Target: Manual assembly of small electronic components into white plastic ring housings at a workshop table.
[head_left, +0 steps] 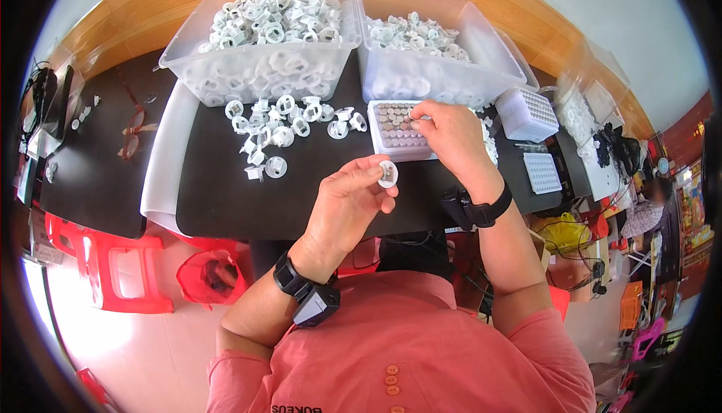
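Observation:
My left hand (347, 196) pinches a round white plastic part (388, 175) between thumb and fingers, just above the front of the dark table. To its right, my right hand (454, 136) reaches over a white tray (410, 154) packed with small round brownish-grey pieces (396, 117). The thumb and index finger of that hand are pressed together at the tray's upper right; whatever they hold is too small to make out. A loose pile of similar white plastic parts (281, 136) lies on the table, left of the tray.
Behind the pile stand two translucent bins, a left bin (259, 75) and a right bin (489, 60), both holding many white parts. Stacked white trays (526, 115) and a single flat tray (542, 172) sit at the right. A red stool (113, 270) is at lower left.

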`<state>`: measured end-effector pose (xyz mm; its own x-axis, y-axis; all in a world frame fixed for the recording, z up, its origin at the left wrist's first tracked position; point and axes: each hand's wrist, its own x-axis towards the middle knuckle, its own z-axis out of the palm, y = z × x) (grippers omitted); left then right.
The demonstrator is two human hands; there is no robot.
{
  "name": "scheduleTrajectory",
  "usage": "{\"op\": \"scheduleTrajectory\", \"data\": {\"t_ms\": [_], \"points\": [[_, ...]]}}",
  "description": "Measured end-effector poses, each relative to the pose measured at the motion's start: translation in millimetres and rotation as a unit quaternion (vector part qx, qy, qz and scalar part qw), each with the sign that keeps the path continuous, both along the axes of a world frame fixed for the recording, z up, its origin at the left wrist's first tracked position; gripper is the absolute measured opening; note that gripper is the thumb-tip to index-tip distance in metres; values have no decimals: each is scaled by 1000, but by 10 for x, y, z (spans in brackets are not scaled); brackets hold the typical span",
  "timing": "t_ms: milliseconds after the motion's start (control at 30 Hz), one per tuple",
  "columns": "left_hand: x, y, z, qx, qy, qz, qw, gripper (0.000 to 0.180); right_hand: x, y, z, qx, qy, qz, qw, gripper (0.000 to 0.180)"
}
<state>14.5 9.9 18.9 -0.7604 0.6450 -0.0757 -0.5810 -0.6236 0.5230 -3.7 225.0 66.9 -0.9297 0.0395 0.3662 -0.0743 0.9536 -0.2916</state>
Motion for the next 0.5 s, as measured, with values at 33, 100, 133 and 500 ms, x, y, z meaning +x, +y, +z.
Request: {"op": "scheduleTrajectory", "data": {"t_ms": [33, 100, 133, 500], "points": [[-2, -2, -4, 0, 0, 0, 1000, 29, -10, -2, -4, 6, 7, -2, 1000, 13], [-8, -9, -14, 11, -4, -6, 1000, 29, 9, -17, 63, -6, -27, -11, 1000, 12], [-8, -10, -14, 11, -5, -5, 1000, 29, 14, -19, 85, -17, -61, -19, 998, 12], [14, -7, -20, 1, 3, -6, 1000, 27, -17, 64, 22, -67, -27, -10, 997, 12]]}}
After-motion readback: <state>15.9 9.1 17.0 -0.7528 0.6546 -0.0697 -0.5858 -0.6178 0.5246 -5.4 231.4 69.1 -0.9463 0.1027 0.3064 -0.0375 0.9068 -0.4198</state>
